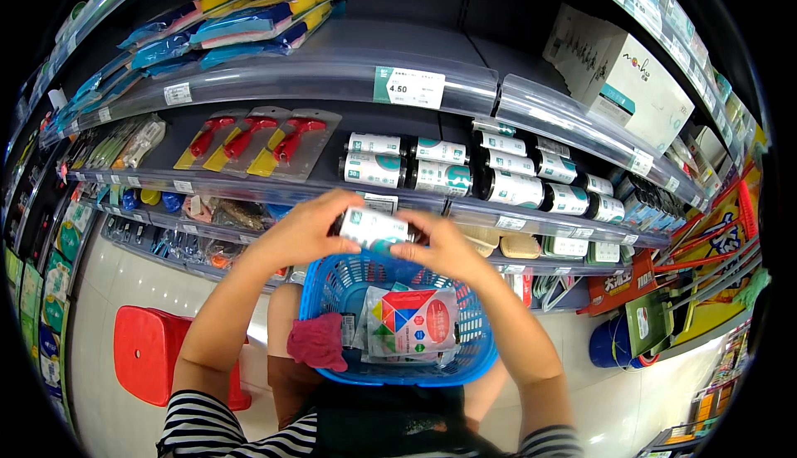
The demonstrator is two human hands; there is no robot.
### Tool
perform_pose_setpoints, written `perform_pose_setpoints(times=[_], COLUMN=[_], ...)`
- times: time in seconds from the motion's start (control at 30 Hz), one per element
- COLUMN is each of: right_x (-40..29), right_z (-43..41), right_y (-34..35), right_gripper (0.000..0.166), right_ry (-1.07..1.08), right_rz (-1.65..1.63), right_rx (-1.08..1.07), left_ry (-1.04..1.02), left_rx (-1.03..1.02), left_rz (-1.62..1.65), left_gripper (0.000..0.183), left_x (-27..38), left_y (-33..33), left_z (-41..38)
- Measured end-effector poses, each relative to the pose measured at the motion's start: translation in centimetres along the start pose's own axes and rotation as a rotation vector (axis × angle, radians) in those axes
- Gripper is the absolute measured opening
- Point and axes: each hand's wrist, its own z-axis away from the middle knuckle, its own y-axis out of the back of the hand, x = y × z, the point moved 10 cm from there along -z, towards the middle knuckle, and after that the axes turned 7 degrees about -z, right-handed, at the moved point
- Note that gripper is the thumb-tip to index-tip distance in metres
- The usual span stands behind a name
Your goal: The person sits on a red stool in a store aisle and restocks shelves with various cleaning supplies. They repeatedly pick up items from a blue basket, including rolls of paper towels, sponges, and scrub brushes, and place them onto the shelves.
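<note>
A black roll with a white and teal label band (373, 228) is held level between my hands, above the far rim of a blue plastic basket (398, 378). My left hand (317, 224) grips its left end and my right hand (436, 240) its right end. The basket rests on my lap with flat plastic packets (411, 324) in it. A crumpled dark pink cloth (317, 341) hangs over its left rim. Beyond my hands, similar labelled rolls (373, 170) lie stacked on a shelf.
Shelf edges with price strips (261, 88) cross in front of me. Red-handled tools on cards (299, 140) lie left of the rolls. A red plastic stool (149, 355) stands at my left, a blue bucket (610, 341) on the floor at right, and a white box (622, 72) on the upper shelf.
</note>
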Motion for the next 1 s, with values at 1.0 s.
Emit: perform_pose_setpoints(times=[1.0], right_x=[-6.3], right_z=[-5.0], right_y=[1.9], right_gripper=[0.045], right_ry=[0.447], right_rz=[0.668], right_rx=[0.369], left_ry=[-0.073], left_rx=[0.358], left_rz=[-0.221], left_gripper=[0.040], left_x=[-3.1], left_y=[3.5], left_z=[-2.7])
